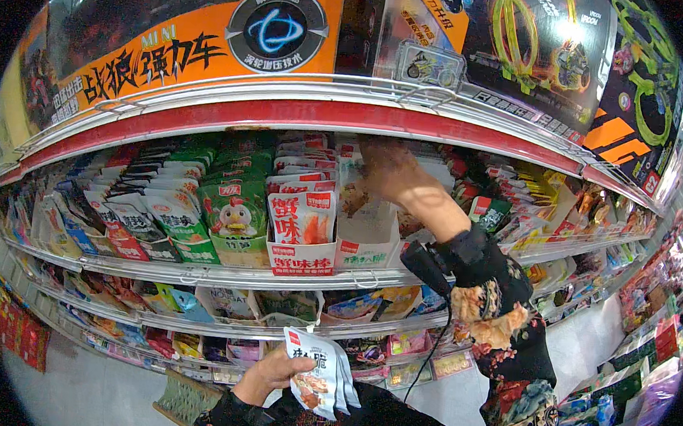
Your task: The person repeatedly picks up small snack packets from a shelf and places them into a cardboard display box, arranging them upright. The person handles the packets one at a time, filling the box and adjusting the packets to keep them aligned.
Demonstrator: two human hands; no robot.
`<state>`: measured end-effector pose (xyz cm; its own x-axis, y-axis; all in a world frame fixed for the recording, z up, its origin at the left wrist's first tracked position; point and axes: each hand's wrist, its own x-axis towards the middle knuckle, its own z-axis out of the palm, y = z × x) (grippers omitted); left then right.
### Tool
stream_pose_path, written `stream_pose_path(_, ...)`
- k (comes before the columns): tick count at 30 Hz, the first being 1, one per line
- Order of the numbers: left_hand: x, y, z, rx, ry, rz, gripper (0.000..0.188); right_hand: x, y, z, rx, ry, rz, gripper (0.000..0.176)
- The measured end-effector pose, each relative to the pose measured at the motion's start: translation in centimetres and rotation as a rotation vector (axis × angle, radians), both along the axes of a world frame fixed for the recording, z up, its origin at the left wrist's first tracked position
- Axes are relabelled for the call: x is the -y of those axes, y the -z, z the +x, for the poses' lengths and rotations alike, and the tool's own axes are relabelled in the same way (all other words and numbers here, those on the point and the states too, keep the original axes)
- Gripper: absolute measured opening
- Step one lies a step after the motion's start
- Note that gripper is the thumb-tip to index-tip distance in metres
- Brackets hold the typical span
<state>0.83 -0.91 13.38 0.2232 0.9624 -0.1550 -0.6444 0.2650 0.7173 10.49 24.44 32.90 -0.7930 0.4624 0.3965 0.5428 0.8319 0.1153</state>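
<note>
Low in the view, in front of the body, my left hand grips a few white snack packets by their edge, with the thumb on the front one. My right hand reaches over a white cardboard display box on the upper snack shelf. Its fingers are blurred and partly hidden in shade under the shelf above, so their hold cannot be told. Directly left of that box stands a box of red and white snack packets. Green packets with a cartoon chicken stand further left.
A red-fronted shelf overhangs the snack row and bears large toy boxes. Lower wire-edged shelves hold more packets. A black device with a cable is near my right wrist. More goods stand at right.
</note>
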Motion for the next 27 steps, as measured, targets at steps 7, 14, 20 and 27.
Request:
stream_pose_path(7,0.3,0.4,-0.9,-0.025,-0.026,-0.027,0.047,-3.4,2.7,-0.3,0.022,-0.098,0.168,0.051)
stream_pose_path(14,-0.9,2.1,-1.2,0.116,0.023,0.023,0.05,-3.7,3.2,0.3,0.153,-0.026,0.243,0.045)
stream_pose_path(20,-1.4,2.9,-1.2,0.134,0.046,0.07,0.051,-5.2,3.2,0.1,-0.016,-0.118,0.392,0.041)
stream_pose_path(27,-1.4,3.0,-0.9,0.049,-0.006,0.027,0.054,-5.0,2.8,-0.7,-0.089,-0.111,0.363,0.033)
